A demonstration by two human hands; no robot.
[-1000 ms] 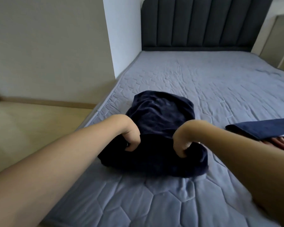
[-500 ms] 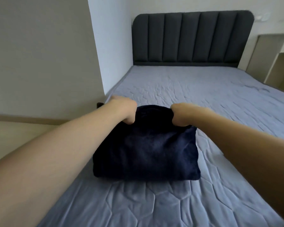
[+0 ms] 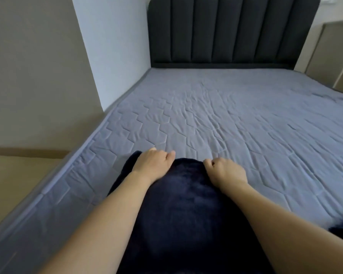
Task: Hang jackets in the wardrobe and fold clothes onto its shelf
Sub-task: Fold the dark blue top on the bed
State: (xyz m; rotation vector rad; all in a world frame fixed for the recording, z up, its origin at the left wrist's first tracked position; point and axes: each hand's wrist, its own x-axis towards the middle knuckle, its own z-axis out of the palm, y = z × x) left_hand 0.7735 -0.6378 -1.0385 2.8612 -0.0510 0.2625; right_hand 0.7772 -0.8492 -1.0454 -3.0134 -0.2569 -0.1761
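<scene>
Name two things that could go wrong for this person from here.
1. Both hands, left hand and right hand, grip only the far edge of the folded dark navy plush garment; lifted that way, it may unfold.
2. It lies near the grey quilted mattress edge and could slide off.

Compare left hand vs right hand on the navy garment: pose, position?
The left hand sits nearer the bed's left edge, over the far left corner of the folded navy garment; the right hand sits at its far right corner. The left hand reaches slightly farther up the mattress than the right. Both have curled fingers gripping the garment's far edge, palms down.
</scene>
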